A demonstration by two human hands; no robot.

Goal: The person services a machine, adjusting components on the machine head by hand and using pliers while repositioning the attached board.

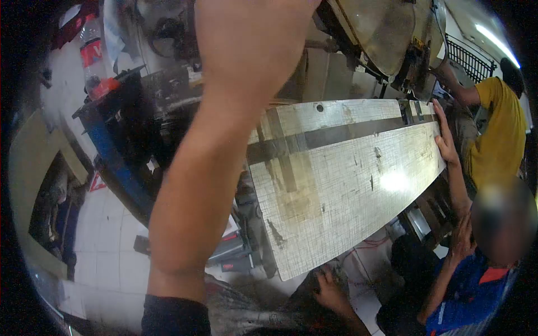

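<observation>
My left hand (252,47) is raised very close to the camera at the top. Its fingers lie past the frame edge, and what it holds, if anything, is hidden. Below the lower edge of a large, pale, scratched board (347,179) is my right hand (332,291), its fingers apart and nothing visible in them. The board slants across the middle, with a dark band (347,132) along its upper part. A co-worker's hand (444,134) rests on the board's right end.
A co-worker in a blue shirt (465,297) is at the lower right, a person in yellow (501,131) behind. Machinery (381,33) stands above the board. A bottle (92,56) is at upper left, dark boxes (235,262) below the board's left end.
</observation>
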